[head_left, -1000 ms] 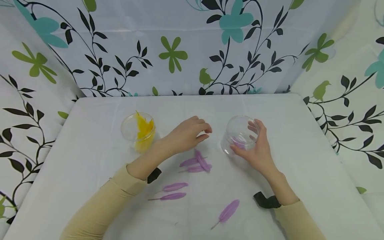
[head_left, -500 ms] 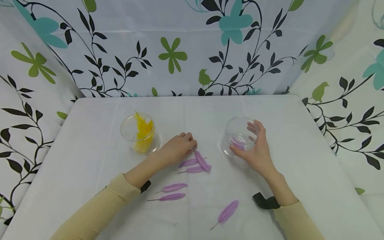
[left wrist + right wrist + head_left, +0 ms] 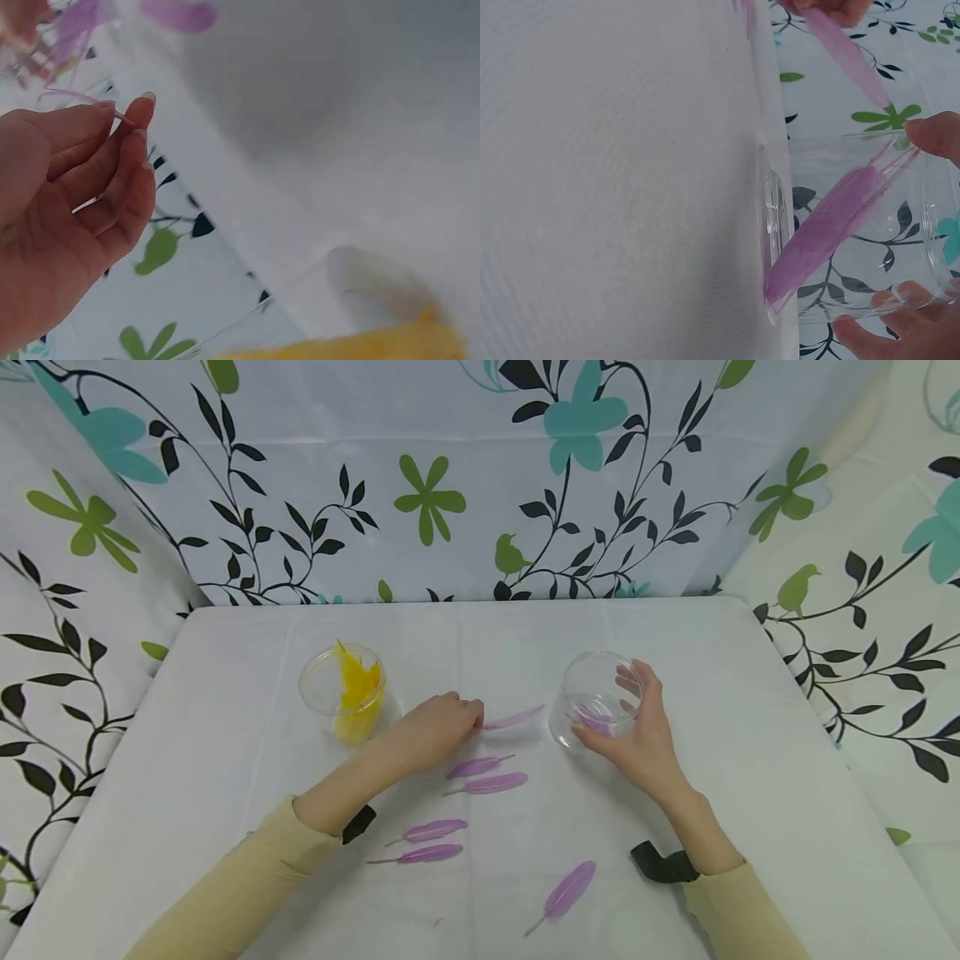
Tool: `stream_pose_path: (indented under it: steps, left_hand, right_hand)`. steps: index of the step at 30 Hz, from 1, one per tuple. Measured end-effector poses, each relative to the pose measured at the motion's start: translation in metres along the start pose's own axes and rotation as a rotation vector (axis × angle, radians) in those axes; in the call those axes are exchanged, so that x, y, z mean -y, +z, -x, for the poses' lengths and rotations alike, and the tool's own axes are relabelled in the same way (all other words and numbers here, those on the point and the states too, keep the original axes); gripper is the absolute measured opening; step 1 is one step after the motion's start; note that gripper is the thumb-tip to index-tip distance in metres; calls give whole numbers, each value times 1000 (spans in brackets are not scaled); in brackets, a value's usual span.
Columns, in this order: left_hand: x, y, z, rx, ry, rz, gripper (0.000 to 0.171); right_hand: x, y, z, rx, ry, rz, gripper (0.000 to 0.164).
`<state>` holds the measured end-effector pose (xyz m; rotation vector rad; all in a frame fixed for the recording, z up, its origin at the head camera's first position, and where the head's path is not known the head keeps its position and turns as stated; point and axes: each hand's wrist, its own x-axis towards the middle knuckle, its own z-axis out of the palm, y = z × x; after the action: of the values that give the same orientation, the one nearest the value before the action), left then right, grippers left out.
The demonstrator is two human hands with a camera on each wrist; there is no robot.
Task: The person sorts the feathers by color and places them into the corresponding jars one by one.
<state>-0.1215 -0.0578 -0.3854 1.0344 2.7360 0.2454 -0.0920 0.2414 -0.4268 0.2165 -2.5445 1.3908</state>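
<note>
My left hand (image 3: 431, 731) pinches the thin quill of a purple feather (image 3: 516, 718) between thumb and fingertips; its vane points right, toward a clear plastic cup (image 3: 581, 681). Thumb and fingers of my right hand (image 3: 645, 739) grip that cup from its right side, and it stands upright on the table. Inside it, purple feathers (image 3: 829, 217) lean with quills up at the rim, seen in the right wrist view. Below the left hand, two purple feathers (image 3: 491, 784) lie side by side, and another pair (image 3: 431, 853) lies nearer me.
A second clear cup (image 3: 318, 685) holding yellow feathers (image 3: 358, 693) stands at the left, close to my left forearm. A single purple feather (image 3: 568, 891) lies near the front of the white table (image 3: 750, 710). Patterned curtains (image 3: 480, 468) hang behind and at both sides.
My left hand came down leftward to the feather pile, took the top purple feather by its quill and swung it off to the right. The right hand and its cup stayed put.
</note>
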Motion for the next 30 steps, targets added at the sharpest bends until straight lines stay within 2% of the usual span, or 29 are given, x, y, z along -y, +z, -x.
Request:
stream_pose_path:
  steps: [2,4,7,10,14,18,22,26,30]
  left_hand:
    - [-5,-16,1,-40,-18,40,10]
    - [-10,-30,1,-106,-17,38,11]
    - [-20,-49,-6,-214,12,0,11]
    - [-32,-63,-19,-275,44,-65,11]
    - [-49,-76,-37,-253,90,-149,14]
    - [-63,-81,-53,-211,154,-218,18]
    - [-74,-78,-69,-191,190,-304,24]
    - [-82,-72,-83,-158,192,-366,21]
    - [-88,-66,-94,-99,178,-360,18]
  right_hand:
    - [0,-1,0,-1,-1,0,109]
    - [0,-1,-1,-3,-1,-1,109]
    - [-1,-1,0,-7,-4,-4,109]
    - [-2,-1,0,-12,-4,-13,108]
    - [-1,0,1,-6,7,-30,107]
    - [1,0,2,-5,16,-36,107]
    - [1,2,0,-13,-5,-38,107]
    - [0,3,-1,-13,-22,-27,108]
    - [0,3,-1,-8,-25,-19,108]
